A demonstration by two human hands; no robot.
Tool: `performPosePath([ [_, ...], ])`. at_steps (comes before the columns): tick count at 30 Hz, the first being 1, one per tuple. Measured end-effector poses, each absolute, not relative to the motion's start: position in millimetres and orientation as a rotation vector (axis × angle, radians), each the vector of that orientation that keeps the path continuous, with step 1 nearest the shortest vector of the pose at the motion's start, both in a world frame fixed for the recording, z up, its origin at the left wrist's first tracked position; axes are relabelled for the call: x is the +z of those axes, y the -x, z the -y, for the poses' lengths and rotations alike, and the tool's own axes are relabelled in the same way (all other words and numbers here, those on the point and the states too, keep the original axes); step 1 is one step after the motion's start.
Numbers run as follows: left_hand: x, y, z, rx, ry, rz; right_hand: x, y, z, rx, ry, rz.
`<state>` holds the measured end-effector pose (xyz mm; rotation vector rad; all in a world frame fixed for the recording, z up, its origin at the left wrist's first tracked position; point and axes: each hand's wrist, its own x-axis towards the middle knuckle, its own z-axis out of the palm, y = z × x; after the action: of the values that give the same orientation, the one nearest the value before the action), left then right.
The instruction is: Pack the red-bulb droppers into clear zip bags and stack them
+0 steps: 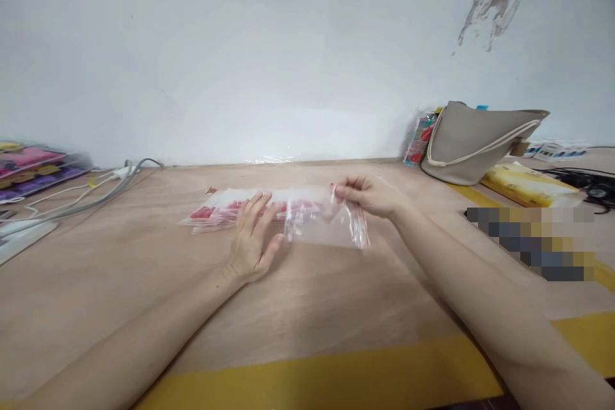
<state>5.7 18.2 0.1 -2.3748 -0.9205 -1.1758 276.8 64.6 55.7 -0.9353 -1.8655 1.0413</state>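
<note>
Through the head view, I have my right hand [368, 195] pinching the upper right of a clear bag [319, 224], thumb against fingertips. The bag hangs slightly creased at the front right of the stack [204, 212] of flat bags with red print, overlapping it; I can't tell whether its lower edge touches the table [307, 314].

My left hand [250, 240] is spread over the stack's front, fingers apart and gripping nothing. Its thumb is beside the clear bag's left end, though I can't make out contact. The handbag [473, 141] and the tissue pack [528, 184] stand well off to the right.

To handle this film well, I'd keep the pinch light and near the edge, so only one layer is caught, and lift gently rather than drag. Light pressure from the left palm should keep the stack from sliding; thin plastic probably clings.
</note>
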Motion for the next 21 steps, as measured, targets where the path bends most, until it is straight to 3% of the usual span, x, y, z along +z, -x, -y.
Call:
performPosePath([
  [2, 4, -10, -11, -1.123, 2.532, 0.790, 40, -268, -62, 1.317, 0.924, 1.976],
  [4, 7, -15, -4, -0.901, 2.781, 0.678, 26, -264, -66, 1.390, 1.012, 2.098],
  [6, 8, -21, 0, -0.631, 3.006, 0.617, 18, -263, -73, 1.221, 1.201, 2.217],
  [8, 7, -25, 3, -0.462, 3.148, 0.638, 18, -261, -85, 0.830, 1.455, 2.205],
  [10, 6, -27, 3, -0.419, 3.237, 0.696, 20, -257, -99, 0.444, 1.714, 2.012],
  [12, 4, -28, 3, -0.439, 3.290, 0.764, 21, -251, -115, 0.263, 1.893, 1.805],
  [21, 1, -24, 1, -0.573, 3.315, 0.784, 17, -235, -153, 0.389, 2.046, 1.642],
])
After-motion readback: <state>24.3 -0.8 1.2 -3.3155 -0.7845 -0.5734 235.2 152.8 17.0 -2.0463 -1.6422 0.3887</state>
